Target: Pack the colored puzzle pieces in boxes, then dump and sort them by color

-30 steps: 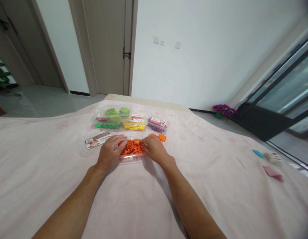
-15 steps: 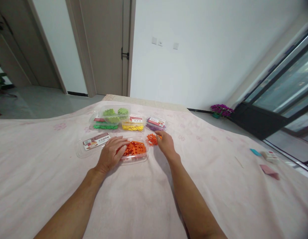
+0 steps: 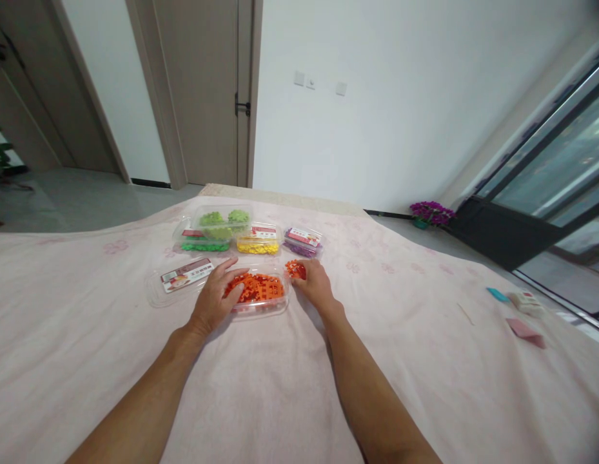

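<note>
Edging nearer the box (image 3: 261, 310), right hand (image 3: 314, 285)

No wording is legible at this resolution. The clear lid (image 3: 158, 294) carries a printed label (image 3: 187, 276) with a dark red band, a row of dark characters, a barcode-like block at the left end and a food-like picture; the characters are too small to read. Similar red-and-white labels appear on the box of yellow pieces (image 3: 258, 247), the box of purple pieces (image 3: 302, 249) and, partly visible, the box of green pieces (image 3: 205, 245); their print is unreadable.
</note>
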Motion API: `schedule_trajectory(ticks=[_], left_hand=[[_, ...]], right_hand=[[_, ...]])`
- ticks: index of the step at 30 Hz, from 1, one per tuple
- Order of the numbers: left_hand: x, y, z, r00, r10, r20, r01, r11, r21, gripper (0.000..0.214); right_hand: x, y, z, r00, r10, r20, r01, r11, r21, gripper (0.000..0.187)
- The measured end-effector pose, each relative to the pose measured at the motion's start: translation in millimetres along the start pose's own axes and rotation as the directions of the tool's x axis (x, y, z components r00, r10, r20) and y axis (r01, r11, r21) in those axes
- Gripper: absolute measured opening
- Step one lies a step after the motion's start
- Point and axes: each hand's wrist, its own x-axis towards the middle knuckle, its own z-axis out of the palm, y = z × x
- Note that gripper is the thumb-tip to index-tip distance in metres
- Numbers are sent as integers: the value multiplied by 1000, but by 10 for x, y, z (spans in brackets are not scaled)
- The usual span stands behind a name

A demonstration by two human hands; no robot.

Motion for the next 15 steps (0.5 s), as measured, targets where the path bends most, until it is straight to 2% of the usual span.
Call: schedule_trajectory(ticks=[5,8,11,15], left_hand=[[10,-7,-13,1000,11,12,-11,1000,13,37],[22,-22,-30,997,53,55,-55,998,33,32],[31,-20,-41,994,71,80,-75,996,47,31],[31,7,-42,996,52,74,-57,997,54,31]], right_hand=[[43,94,80,992,75,-101,-52,975,214,38],[71,94,22,968,134,-210,-68,953,294,36],[95,-10,-118,943,163,-289,-46,928,371,38],[80,-297,-262,949,128,-290,25,882,471,36]])
